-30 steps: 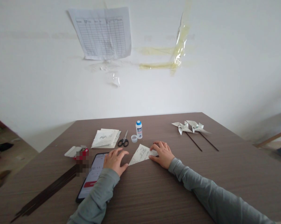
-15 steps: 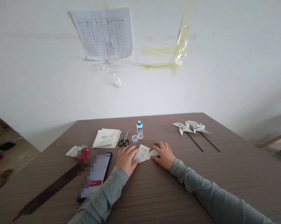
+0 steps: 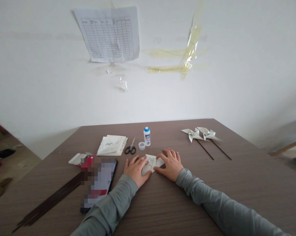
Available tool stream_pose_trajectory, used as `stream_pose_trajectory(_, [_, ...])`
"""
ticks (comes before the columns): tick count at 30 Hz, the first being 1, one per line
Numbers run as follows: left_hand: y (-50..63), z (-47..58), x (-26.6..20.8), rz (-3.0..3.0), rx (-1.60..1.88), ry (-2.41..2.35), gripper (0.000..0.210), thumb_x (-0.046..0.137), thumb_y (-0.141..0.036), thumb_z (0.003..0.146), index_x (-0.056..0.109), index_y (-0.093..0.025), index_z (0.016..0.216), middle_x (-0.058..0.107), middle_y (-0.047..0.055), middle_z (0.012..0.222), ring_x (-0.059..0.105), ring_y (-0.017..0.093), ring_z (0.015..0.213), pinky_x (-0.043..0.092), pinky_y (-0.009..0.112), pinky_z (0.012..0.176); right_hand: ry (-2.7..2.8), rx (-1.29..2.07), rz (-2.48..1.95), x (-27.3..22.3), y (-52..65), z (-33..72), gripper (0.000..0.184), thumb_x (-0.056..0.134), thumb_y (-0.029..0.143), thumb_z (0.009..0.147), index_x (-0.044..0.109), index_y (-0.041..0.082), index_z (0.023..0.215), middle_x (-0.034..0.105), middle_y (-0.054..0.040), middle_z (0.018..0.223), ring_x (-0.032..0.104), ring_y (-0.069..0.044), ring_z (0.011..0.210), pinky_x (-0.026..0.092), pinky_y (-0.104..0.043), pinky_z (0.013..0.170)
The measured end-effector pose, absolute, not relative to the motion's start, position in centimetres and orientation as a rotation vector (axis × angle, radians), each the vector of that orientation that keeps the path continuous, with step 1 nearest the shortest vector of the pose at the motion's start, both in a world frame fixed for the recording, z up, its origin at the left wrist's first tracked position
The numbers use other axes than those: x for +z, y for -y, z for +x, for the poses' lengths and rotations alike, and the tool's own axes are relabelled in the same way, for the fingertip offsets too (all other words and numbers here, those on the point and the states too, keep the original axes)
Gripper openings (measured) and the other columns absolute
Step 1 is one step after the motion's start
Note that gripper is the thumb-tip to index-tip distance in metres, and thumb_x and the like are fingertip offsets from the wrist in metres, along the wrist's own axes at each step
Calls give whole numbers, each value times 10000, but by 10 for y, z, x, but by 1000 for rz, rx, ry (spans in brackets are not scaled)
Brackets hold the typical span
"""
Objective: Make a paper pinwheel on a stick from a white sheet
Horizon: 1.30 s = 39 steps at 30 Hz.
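A small folded piece of printed paper [image 3: 151, 161] lies on the table between my two hands. My left hand [image 3: 136, 170] rests on its left side, fingers slightly bent and the thumb apart from them at the near edge. On the right side, my right hand [image 3: 171, 165] touches the paper with thumb and index fingertips, leaving a gap between them; its other fingers arch above. Just beyond the paper stand a white glue bottle [image 3: 147, 137] with a blue top and a clear cap [image 3: 141, 146]. Black-handled scissors [image 3: 130, 148] lie to the left of the cap.
Printed paper sheets [image 3: 111, 146] are stacked at the left, near an open red-and-white box [image 3: 76, 159]. A phone [image 3: 101, 183] and several dark sticks [image 3: 52, 200] lie beside my left arm. Two paper pinwheels [image 3: 193, 133] on sticks lie at the right back.
The folded paper has shifted slightly and shows less between my hands. My left hand has moved a little right and toward me; my right hand has moved slightly left.
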<state>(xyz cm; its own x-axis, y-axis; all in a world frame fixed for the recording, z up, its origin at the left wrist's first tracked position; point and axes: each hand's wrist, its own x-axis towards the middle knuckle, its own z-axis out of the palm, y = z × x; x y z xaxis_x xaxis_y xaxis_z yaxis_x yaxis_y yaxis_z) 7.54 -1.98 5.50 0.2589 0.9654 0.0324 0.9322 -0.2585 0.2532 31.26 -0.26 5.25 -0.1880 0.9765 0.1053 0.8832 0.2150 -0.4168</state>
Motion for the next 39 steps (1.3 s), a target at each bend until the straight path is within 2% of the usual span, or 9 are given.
stream_pose_trajectory(2, [22, 76, 58, 2331, 273, -1786, 482, 829, -346, 1148, 911, -315, 1623, 746, 102, 1945, 608, 527, 1847, 394, 931, 1555, 2154, 419, -1757, 56, 1, 314, 464, 1040, 492, 1036, 951, 397, 1481, 735, -152, 1855, 543, -577, 1838, 366, -864, 1534])
stream_pose_trajectory(6, [23, 75, 61, 2312, 259, -1800, 501, 836, -352, 1147, 908, -344, 1643, 736, 78, 1957, 594, 523, 1867, 375, 909, 1575, 2160, 513, -1827, 62, -3, 321, 514, 1004, 506, 1077, 923, 426, 1579, 650, -130, 1950, 442, -513, 1931, 335, -793, 1578])
stream_pose_trajectory(10, [22, 73, 61, 2290, 245, -1802, 521, 839, -360, 1143, 903, -356, 1660, 725, 69, 1968, 581, 527, 1880, 369, 917, 1574, 2139, 595, -1872, 65, -8, 330, 551, 971, 494, 1086, 902, 438, 1630, 550, -105, 2025, 312, -483, 1996, 379, -723, 1563])
stream_pose_trajectory(13, [21, 72, 59, 2291, 252, -1791, 527, 833, -358, 1143, 900, -351, 1666, 717, 78, 1974, 577, 519, 1885, 350, 917, 1579, 2125, 624, -1900, 66, -12, 336, 566, 957, 473, 1080, 898, 449, 1643, 503, -95, 2060, 272, -485, 2003, 398, -720, 1543])
stream_pose_trajectory(16, [21, 72, 58, 2295, 235, -1792, 533, 838, -378, 1142, 896, -365, 1672, 712, 62, 1978, 571, 517, 1890, 346, 912, 1584, 2124, 615, -1916, 67, -17, 343, 548, 930, 450, 1081, 906, 474, 1628, 511, -77, 2058, 310, -493, 1974, 419, -752, 1509])
stream_pose_trajectory(25, [23, 71, 56, 2337, 309, -1788, 479, 840, -358, 1132, 926, -378, 1603, 757, 58, 1935, 624, 503, 1849, 391, 894, 1571, 2104, 499, -1968, 63, -33, 370, 466, 885, 410, 1076, 967, 543, 1515, 660, -57, 1951, 449, -548, 1875, 508, -844, 1394])
stream_pose_trajectory(32, [19, 71, 53, 2317, 248, -1785, 522, 844, -334, 1130, 900, -341, 1649, 715, 68, 1971, 588, 538, 1874, 380, 949, 1556, 2061, 511, -2024, 64, -37, 376, 515, 878, 357, 1055, 975, 571, 1513, 680, -26, 1949, 480, -551, 1861, 521, -834, 1405])
stream_pose_trajectory(36, [20, 72, 47, 2310, 260, -1816, 522, 840, -320, 1132, 906, -352, 1649, 716, 62, 1971, 581, 534, 1881, 383, 933, 1564, 2057, 494, -2023, 60, -35, 373, 548, 758, 285, 1112, 969, 563, 1534, 688, -15, 1945, 474, -520, 1874, 507, -840, 1420])
stream_pose_trajectory(39, [22, 73, 44, 2317, 307, -1834, 535, 816, -290, 1132, 912, -365, 1653, 720, 71, 1968, 587, 521, 1879, 376, 921, 1571, 2039, 434, -1970, 52, -30, 367, 547, 664, 271, 1167, 966, 506, 1557, 725, -52, 1906, 500, -496, 1854, 531, -827, 1411])
